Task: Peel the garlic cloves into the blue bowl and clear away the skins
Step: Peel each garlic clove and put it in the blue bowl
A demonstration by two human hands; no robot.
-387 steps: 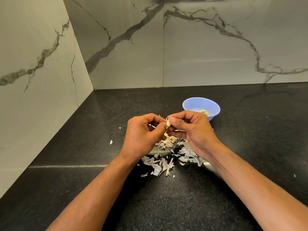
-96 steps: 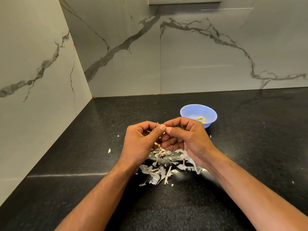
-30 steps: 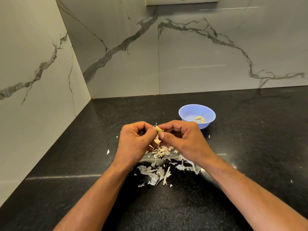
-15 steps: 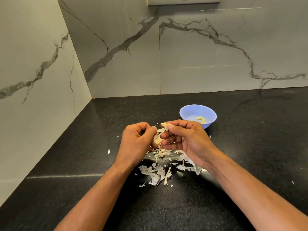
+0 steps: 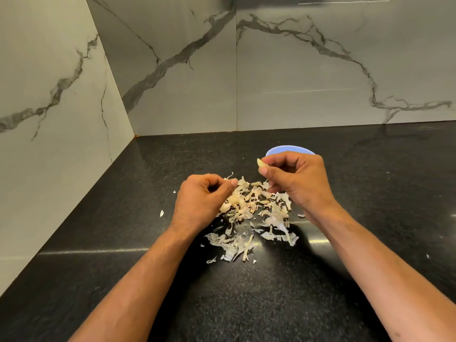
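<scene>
Garlic clove (image 5: 261, 163) in right hand (image 5: 298, 180), tip pointing up-left, long axis diagonal

**Soft overhead light, wide-angle bend**

Even, moderate light falls from above – the black countertop (image 5: 123, 243) carries a thin bright streak of glare to the left of the garlic skins (image 5: 249, 213) and a small hot spot to their right. Soft shadows of the forearms pool in front of the skins. The marble wall (image 5: 296, 70) behind them leans and bows toward the edges; the foreground is slightly blurred.
</scene>
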